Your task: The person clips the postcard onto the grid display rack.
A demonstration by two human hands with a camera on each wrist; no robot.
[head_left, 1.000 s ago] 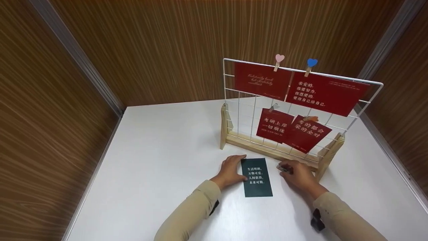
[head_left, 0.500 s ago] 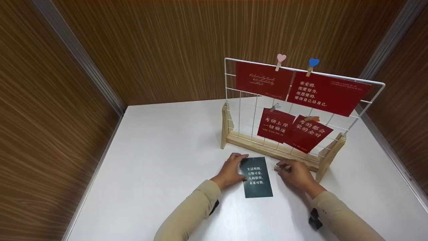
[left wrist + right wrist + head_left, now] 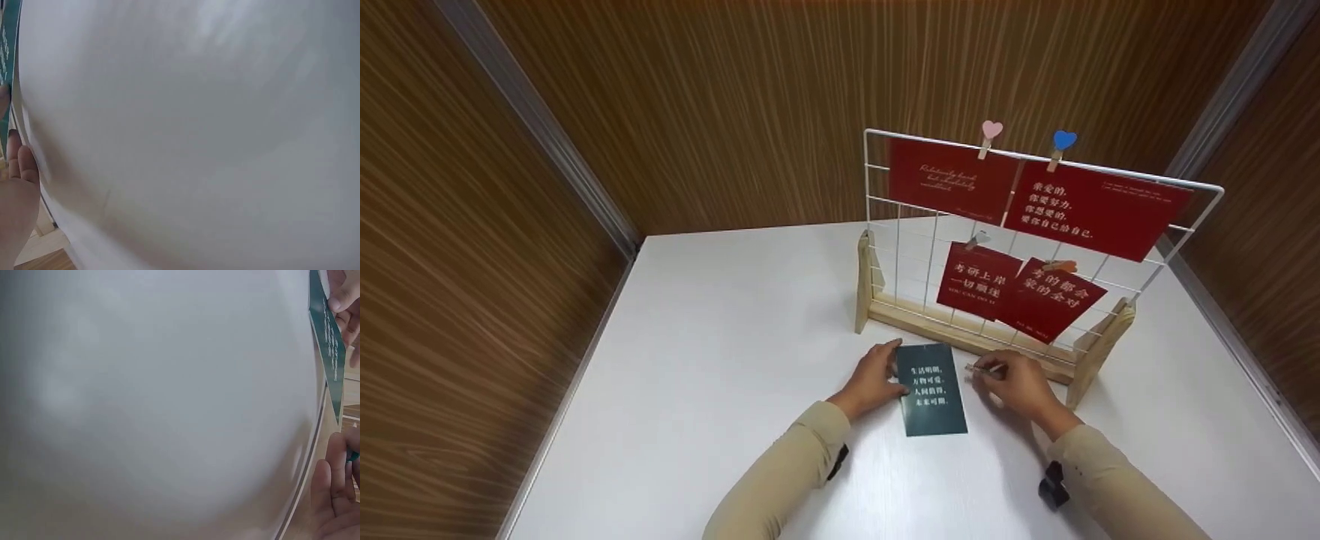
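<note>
A dark green card [image 3: 934, 418] with white writing is pinched along its left edge by my left hand [image 3: 871, 384]. In the right wrist view the thumb lies on the face of the card [image 3: 327, 326] and the fingers are behind it, with the card raised at a slant. Just right of the card, my right hand [image 3: 1021, 388] pinches a small clothespin [image 3: 975, 368], its tip pointing toward the card. A bit of teal on the clothespin [image 3: 352, 455] shows between the fingers in the right wrist view; the rest is covered.
Behind the hands stands a white wire grid rack [image 3: 932, 229] on a wooden base [image 3: 915, 319]. Several red cards [image 3: 1099, 210] hang on it from heart-topped clothespins, one pink [image 3: 992, 130], one blue [image 3: 1064, 140]. Wood-grain panels [image 3: 720, 112] enclose the white table [image 3: 720, 337].
The card has come up slightly and shifted a little left and away with my left hand. My right hand has moved a little left and turned the clothespin toward the card.
</note>
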